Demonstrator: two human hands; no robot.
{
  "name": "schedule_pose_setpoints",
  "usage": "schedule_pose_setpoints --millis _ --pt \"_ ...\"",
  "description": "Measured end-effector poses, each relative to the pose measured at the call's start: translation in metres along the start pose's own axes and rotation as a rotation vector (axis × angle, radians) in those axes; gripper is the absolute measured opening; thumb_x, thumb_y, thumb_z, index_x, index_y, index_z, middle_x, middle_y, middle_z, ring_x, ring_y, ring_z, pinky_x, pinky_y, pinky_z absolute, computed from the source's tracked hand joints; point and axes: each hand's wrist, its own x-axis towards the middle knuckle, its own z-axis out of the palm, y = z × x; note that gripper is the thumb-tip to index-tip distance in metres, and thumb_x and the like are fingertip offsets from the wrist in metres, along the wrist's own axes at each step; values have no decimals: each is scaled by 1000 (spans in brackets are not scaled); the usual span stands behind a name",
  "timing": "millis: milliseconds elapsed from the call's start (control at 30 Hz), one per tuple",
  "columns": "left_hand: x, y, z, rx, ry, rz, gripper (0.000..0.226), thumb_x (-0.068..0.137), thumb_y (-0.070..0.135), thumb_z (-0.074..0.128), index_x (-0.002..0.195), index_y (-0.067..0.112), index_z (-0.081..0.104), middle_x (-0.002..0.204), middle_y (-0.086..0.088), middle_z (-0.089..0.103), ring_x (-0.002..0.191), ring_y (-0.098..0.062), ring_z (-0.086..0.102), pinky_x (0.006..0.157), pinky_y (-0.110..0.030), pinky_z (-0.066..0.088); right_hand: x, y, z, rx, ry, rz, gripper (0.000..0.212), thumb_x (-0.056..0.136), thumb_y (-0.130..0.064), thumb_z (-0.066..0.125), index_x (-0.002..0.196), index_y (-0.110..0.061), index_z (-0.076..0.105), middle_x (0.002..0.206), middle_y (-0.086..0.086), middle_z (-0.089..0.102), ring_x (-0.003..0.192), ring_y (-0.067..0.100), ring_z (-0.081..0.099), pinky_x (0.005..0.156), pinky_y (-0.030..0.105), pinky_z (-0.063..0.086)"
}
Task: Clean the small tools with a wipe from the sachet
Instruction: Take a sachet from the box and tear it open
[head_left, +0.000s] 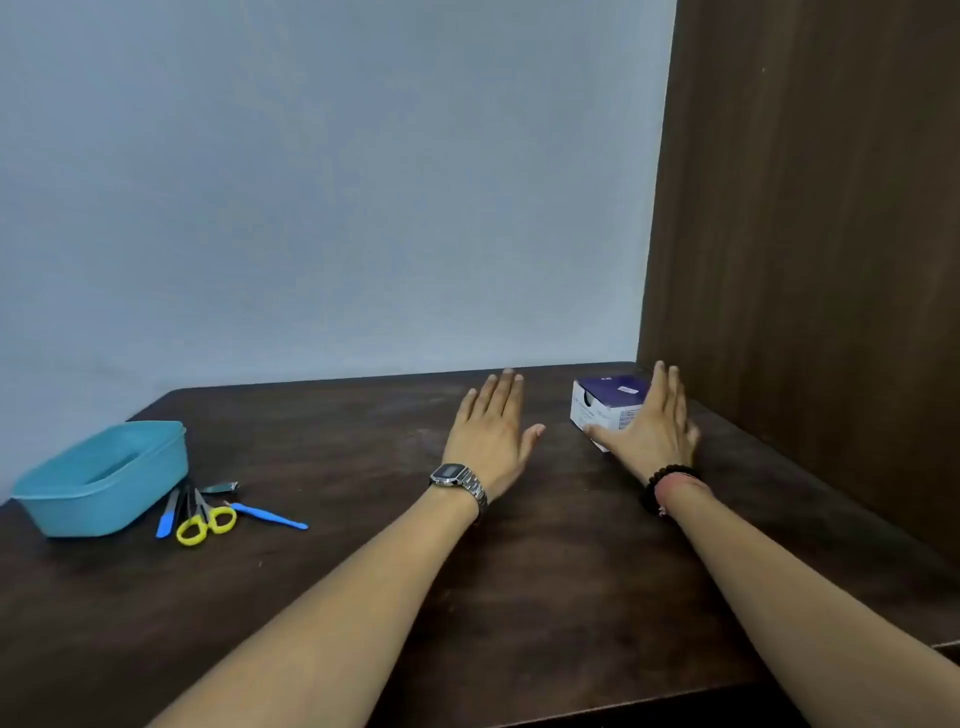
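Dark wood-grain is running across the table, and the small tools are lying far to the left of it: yellow-handled scissors, a nail clipper, a blue-handled tool and another blue-handled file, all clustered just beside a teal plastic tub. No sachet is showing; presumably it is sitting inside the purple-and-white box at the far right corner.

The likeliest trouble is coming from that box. It is standing near the wooden side panel, so a careless sideways push may be shoving it against the panel or tipping it rather than lifting it. The tools are also well apart from the box, so a wipe will be needing a long carry across.

The right hand is reaching forward with fingers straight and together, its palm against or just over the box's right side, thumb spread across the front; it is not yet curling round anything. The left hand is hovering flat, palm down, fingers extended, grasping nothing, near the box but apart from it.
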Motion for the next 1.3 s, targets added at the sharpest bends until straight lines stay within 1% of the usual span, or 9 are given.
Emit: schedule_pose_setpoints --millis 133,333,500,700,833,933,1100,1200,1300 --pt "-6 4 11 -60 -21 2 65 100 50 26 154 17 11 163 0 8 149 -17 7 120 -35 6 8 4 4 203 -35 143 131 63 -44 87 155 -22 -3 164 3 6 143 34 28 113 51 30" --pt "1 -2 -4 -169 59 75 53 101 36 38 151 21 26 158 -1 25 147 -19 20 119 -37 15 2 -12 8 450 -152 -68 126 66 -37 87 154 -28 -3 159 1 24 141 18 32 104 22 26" --pt "-4 -35 -32 -130 137 240 39 98 25 48 137 20 52 142 -4 50 128 -26 47 112 -40 30 -24 -42 12 514 -367 -216 129 58 -52 84 150 -44 -7 160 -12 19 128 -5 29 99 19 29" --pt "-29 -80 -49 -96 15 307 34 100 31 45 133 28 56 131 5 58 121 -19 52 110 -37 28 -40 -59 24 516 -625 -299 136 50 -62 83 148 -49 -12 160 -13 19 144 8 26 117 35 28" --pt "-41 -91 -52 -154 53 332 31 100 28 47 127 27 62 122 4 63 111 -18 58 87 -25 39 -44 -62 30 466 -684 -362 134 50 -65 82 145 -54 -11 157 -17 22 143 6 27 111 23 26" --pt "-40 -91 -58 -307 109 258 29 100 31 46 121 26 65 114 5 66 104 -15 61 77 -25 44 -46 -62 31 489 -691 -400 132 50 -64 84 144 -58 -10 158 -16 23 144 1 23 111 18 21" --pt "-37 -85 -63 -594 327 40 19 94 30 58 110 24 48 115 8 62 106 -13 60 84 -37 54 -50 -62 31 575 -775 -440 132 55 -53 89 144 -59 -8 160 -17 13 144 -7 16 122 34 17" --pt "-33 -83 -63 -710 490 -62 28 87 8 63 95 21 41 123 0 57 104 -9 57 82 -16 51 -53 -63 32 640 -834 -500 130 62 -44 90 149 -52 -7 158 -27 16 144 -9 15 121 31 14" --pt "-32 -85 -60 -680 393 -112 21 84 3 64 99 16 57 131 -2 50 117 -13 53 94 -11 40 -55 -63 34 694 -878 -530 128 68 -35 89 151 -45 -8 157 -29 18 146 -4 16 121 25 15"
